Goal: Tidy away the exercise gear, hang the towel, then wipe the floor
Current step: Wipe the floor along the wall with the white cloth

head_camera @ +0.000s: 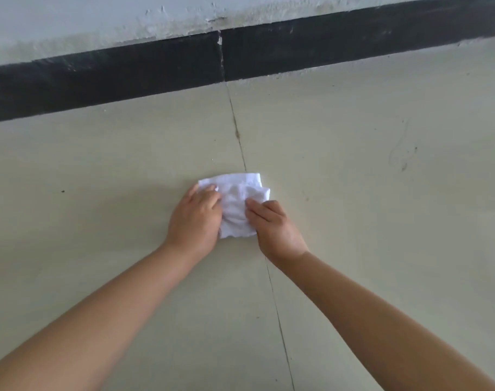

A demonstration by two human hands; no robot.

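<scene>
A crumpled white cloth [236, 200] lies flat on the pale beige tiled floor [353, 193], right on a grout line. My left hand [194, 220] presses on the cloth's left side with its fingers curled over the edge. My right hand [274, 228] holds the cloth's right side, fingers bent onto the fabric. Both forearms reach in from the bottom corners. No exercise gear or hung towel is in view.
A black skirting band [127, 71] runs along the base of a scuffed, pale wall [99, 21] at the far side. A dark grout line [277, 306] crosses the floor from the skirting toward me. Small dark marks [404, 162] dot the tile at the right.
</scene>
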